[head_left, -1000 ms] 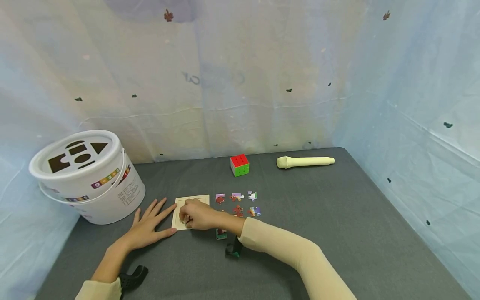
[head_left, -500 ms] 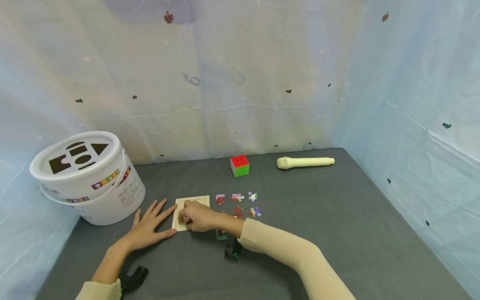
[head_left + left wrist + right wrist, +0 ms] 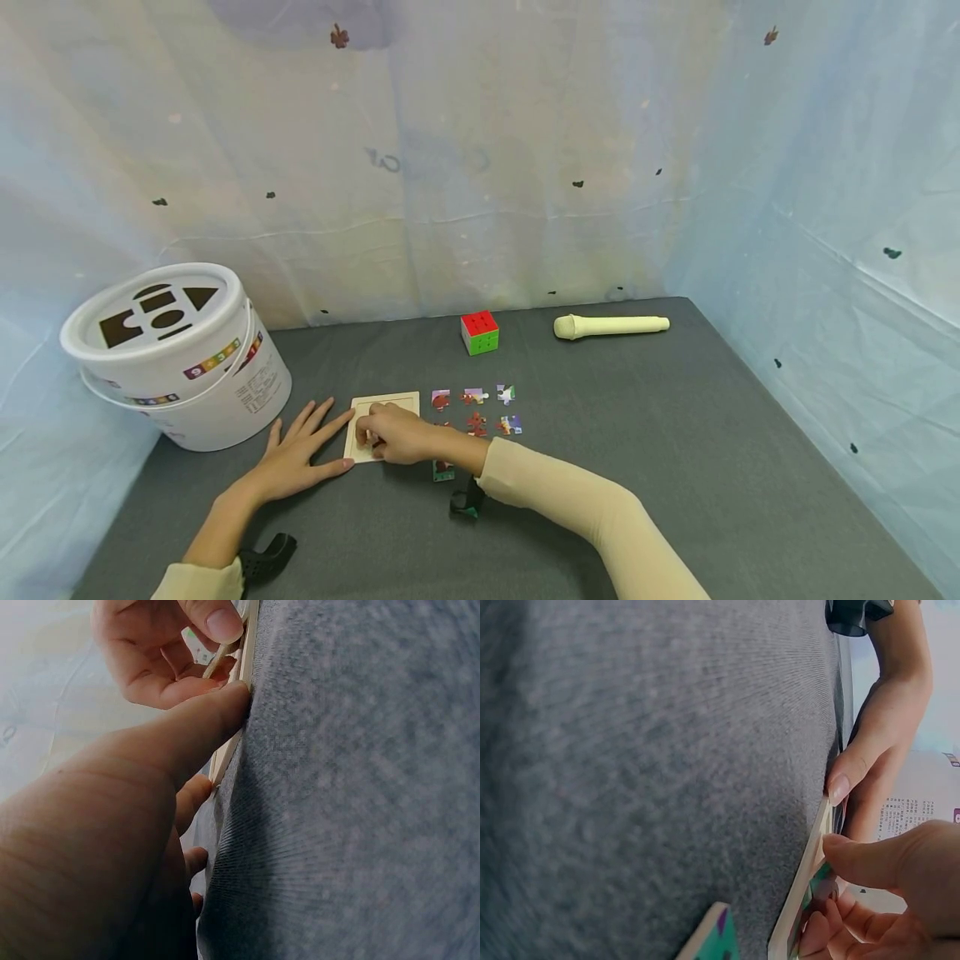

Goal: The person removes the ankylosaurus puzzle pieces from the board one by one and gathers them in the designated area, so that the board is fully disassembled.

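Note:
A shallow wooden puzzle tray (image 3: 407,398) lies on the grey cloth. My left hand (image 3: 288,462) rests at its left side with fingers spread; thumb and index finger touch the rim. Over the tray, my right hand (image 3: 403,435) has its fingers curled, pinching a jigsaw piece (image 3: 821,876) with a teal-green face. From the left wrist view the piece (image 3: 215,663) stands tilted at the tray; whether it touches the bottom I cannot tell. The right hand hides most of the tray's inside. Several loose jigsaw pieces (image 3: 477,424) lie right of the tray, some partly behind the right wrist.
A white lidded bucket (image 3: 225,392) with shaped holes in its lid stands at the left. At the back are a red-and-green puzzle cube (image 3: 480,333) and a pale yellow toy microphone (image 3: 615,326). Light curtains enclose the table (image 3: 675,467). Black wrist mounts (image 3: 268,558) sit below the forearms.
My right hand has shifted very slightly left over the tray, its fingers bent a little differently. The left hand, tray and loose pieces stay in place.

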Action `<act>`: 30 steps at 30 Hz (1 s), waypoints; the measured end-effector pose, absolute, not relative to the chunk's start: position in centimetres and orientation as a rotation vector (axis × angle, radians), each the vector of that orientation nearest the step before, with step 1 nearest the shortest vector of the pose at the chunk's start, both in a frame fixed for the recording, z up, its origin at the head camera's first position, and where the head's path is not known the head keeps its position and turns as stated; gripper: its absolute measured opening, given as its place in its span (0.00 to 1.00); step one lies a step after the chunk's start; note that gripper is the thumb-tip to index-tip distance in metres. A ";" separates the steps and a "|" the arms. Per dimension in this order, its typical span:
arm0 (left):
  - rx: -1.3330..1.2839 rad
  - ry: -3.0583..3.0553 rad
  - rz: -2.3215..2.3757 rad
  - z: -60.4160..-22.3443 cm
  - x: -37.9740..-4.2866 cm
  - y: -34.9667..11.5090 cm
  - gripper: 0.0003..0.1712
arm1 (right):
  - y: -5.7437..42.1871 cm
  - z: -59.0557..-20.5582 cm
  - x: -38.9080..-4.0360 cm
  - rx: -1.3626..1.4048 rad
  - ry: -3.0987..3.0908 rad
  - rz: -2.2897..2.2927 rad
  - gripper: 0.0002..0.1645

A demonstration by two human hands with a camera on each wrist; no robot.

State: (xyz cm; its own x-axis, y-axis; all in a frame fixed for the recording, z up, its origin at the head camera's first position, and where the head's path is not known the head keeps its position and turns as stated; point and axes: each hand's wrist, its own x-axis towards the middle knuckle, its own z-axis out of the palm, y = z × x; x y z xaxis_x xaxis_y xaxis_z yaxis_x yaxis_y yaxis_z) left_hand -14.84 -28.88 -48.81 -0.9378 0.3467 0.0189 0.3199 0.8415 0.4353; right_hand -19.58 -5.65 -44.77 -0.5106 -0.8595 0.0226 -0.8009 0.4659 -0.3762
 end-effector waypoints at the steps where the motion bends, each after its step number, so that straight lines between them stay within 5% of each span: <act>1: 0.536 2.957 0.681 -48.8 -14.8 -28.9 0.47 | -5.6 -44.8 -19.6 -1.456 2.540 -0.515 0.11; 30: 0.542 2.965 0.656 -48.6 -14.8 -28.8 0.47 | -4.5 -45.5 -21.1 -1.519 2.329 -0.680 0.19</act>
State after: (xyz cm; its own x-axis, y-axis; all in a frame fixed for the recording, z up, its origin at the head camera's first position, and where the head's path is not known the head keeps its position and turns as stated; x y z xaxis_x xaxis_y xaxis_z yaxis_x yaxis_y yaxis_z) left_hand -14.82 -28.79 -48.64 -0.9366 0.3498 0.0202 0.3257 0.8477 0.4187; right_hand -21.07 -4.48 -45.48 -0.4089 -0.9123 0.0233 -0.7815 0.3368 -0.5252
